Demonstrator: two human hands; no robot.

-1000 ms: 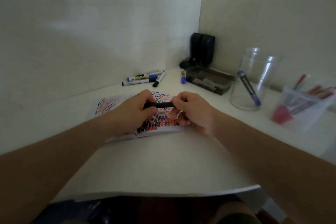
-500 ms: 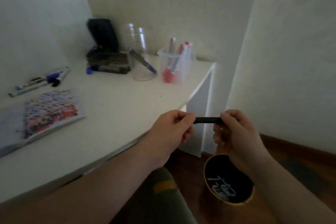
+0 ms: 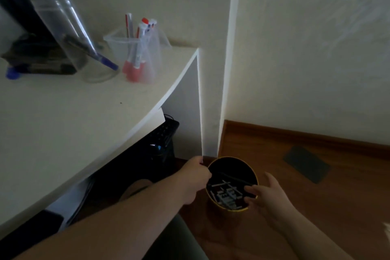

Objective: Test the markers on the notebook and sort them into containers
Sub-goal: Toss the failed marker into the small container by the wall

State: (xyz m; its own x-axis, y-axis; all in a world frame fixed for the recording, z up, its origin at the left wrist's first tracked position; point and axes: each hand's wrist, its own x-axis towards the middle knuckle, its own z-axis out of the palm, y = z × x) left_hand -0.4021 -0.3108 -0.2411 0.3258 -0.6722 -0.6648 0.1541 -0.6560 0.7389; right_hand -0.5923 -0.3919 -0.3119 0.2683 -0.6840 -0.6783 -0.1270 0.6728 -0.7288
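On the wooden floor stands a round black bin with a yellow rim point(image 3: 232, 157), with several discarded markers lying in its bottom. A thin black marker point(image 3: 234, 178) stretches across the bin's mouth, dark against the dark inside. My left hand point(image 3: 195, 177) is curled at the bin's left rim and pinches the marker's left end. My right hand point(image 3: 268, 194) is at the right rim with straight fingers near the marker's other end. The notebook is out of view.
On the white desk point(image 3: 73, 122) stand a tall clear glass point(image 3: 69, 34) holding a blue marker point(image 3: 105, 62), a clear cup of red markers point(image 3: 137, 57) and a dark tray point(image 3: 35, 63). A black basket point(image 3: 162, 139) sits under the desk. A dark flat rectangle point(image 3: 306, 163) lies on the floor.
My view swung right and down, away from the notebook. Both hands carried the black marker off the desk down to the bin, and my right hand has let go of it.
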